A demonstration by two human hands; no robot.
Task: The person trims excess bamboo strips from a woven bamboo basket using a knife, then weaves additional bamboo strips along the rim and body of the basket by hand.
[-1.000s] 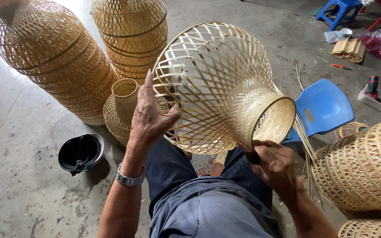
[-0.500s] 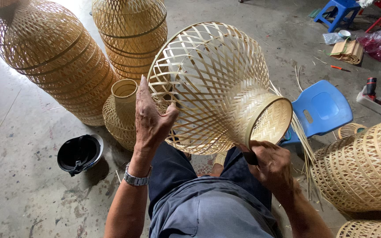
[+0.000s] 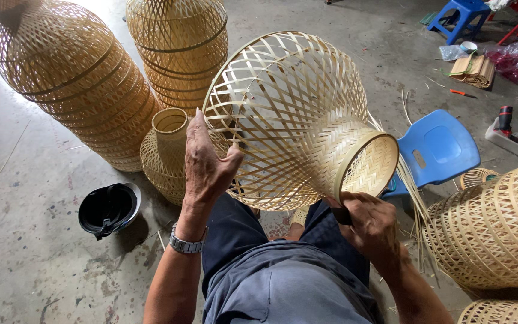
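Observation:
A woven bamboo lampshade frame [image 3: 295, 114], wide at one end and narrowing to a round neck, lies tilted over my lap. My left hand [image 3: 206, 165] presses flat against its open lattice on the left side, fingers together. My right hand [image 3: 370, 225] sits under the narrow neck rim, closed around a small dark tool handle [image 3: 341, 215] that touches the rim's lower edge. Loose bamboo strips [image 3: 412, 192] trail from the neck toward the right.
Stacks of finished woven shades [image 3: 73, 78] [image 3: 178, 48] stand at the back left, a small one [image 3: 166, 153] just beside my left hand. A black helmet [image 3: 109, 209] lies on the concrete floor. A blue plastic chair [image 3: 436, 147] and more woven shades [image 3: 499, 228] crowd the right.
The frame has shifted slightly left and its neck has dropped a little. My left hand slid up along the lattice. My right hand stays under the neck rim.

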